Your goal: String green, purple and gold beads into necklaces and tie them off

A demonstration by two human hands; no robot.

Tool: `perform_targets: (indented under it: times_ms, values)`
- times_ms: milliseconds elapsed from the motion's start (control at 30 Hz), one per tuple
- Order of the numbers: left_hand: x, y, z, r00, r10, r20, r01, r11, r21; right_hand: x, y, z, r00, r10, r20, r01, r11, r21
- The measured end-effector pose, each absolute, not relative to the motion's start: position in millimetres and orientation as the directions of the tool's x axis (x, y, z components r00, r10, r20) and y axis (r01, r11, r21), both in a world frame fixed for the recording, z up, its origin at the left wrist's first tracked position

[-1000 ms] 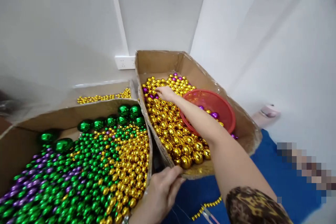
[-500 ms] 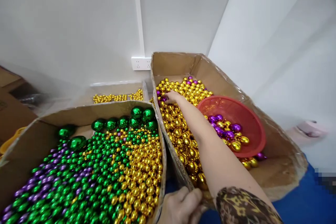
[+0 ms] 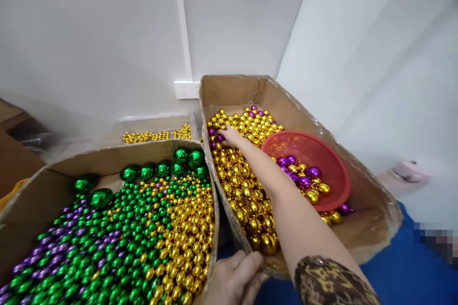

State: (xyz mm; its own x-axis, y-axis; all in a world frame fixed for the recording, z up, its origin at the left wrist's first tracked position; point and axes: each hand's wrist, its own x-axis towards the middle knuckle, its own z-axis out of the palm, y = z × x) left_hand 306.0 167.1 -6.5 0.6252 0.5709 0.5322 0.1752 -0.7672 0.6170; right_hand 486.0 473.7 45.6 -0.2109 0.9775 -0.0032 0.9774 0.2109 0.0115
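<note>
My right hand [image 3: 231, 136] reaches far into the right cardboard box [image 3: 361, 186], its fingers curled down among purple balls [image 3: 213, 139] at the box's left wall; what the fingers hold, if anything, is hidden. That box is filled with gold balls [image 3: 246, 190]. A red plastic basket [image 3: 327, 164] with purple and gold balls lies tilted in it to the right of my forearm. My left hand [image 3: 236, 279] grips the near corner edge of the same box, fingers wrapped over the cardboard.
A second cardboard box [image 3: 71, 164] on the left holds green, purple and gold beads with large green balls at the back. Behind it is a shallow box of gold bead strings [image 3: 153, 135]. White walls, a socket [image 3: 186, 89] and blue floor [image 3: 411, 271] surround them.
My right hand has stayed among the purple balls near the box's left wall, shifting slightly. My left hand keeps its grip on the box corner. The view has swung, bringing the basket's contents into sight.
</note>
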Motion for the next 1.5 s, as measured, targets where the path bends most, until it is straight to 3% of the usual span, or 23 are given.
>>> perform_targets:
  times_ms: [233, 367, 433, 533, 667, 800, 1000, 1200, 1500]
  values:
    - [304, 160, -3, 0.627, 0.624, 0.466, 0.184, -0.700, 0.690, 582, 394, 115, -0.308, 0.943, 0.124, 0.951, 0.309, 0.014]
    - [305, 158, -1, 0.607, 0.655, 0.449, 0.173, -0.661, 0.730, 637, 343, 145, -0.246, 0.967, -0.066, 0.967, 0.249, 0.054]
    - [306, 158, 2, 0.604, 0.660, 0.446, 0.175, -0.656, 0.734, 637, 336, 148, -0.174, 0.981, -0.090, 0.977, 0.183, 0.106]
    - [307, 158, 3, 0.599, 0.655, 0.461, 0.179, -0.670, 0.720, 596, 355, 137, -0.182, 0.982, 0.045, 0.980, 0.178, 0.091]
    - [308, 159, 1, 0.586, 0.636, 0.502, 0.174, -0.704, 0.689, 504, 408, 104, -0.295, 0.953, 0.065, 0.955, 0.296, -0.004]
    - [307, 160, -1, 0.571, 0.647, 0.504, 0.160, -0.691, 0.705, 448, 450, 73, -0.312, 0.950, -0.020, 0.950, 0.312, -0.028]
    - [306, 161, -5, 0.588, 0.688, 0.426, 0.144, -0.607, 0.782, 451, 472, 45, -0.278, 0.944, -0.177, 0.960, 0.280, -0.009]
    - [308, 161, -16, 0.576, 0.685, 0.446, 0.155, -0.627, 0.763, 444, 480, 35, -0.202, 0.953, -0.225, 0.978, 0.209, 0.008]
    - [307, 162, -24, 0.594, 0.665, 0.452, 0.145, -0.642, 0.753, 439, 493, 42, -0.137, 0.991, 0.000, 0.990, 0.137, -0.018]
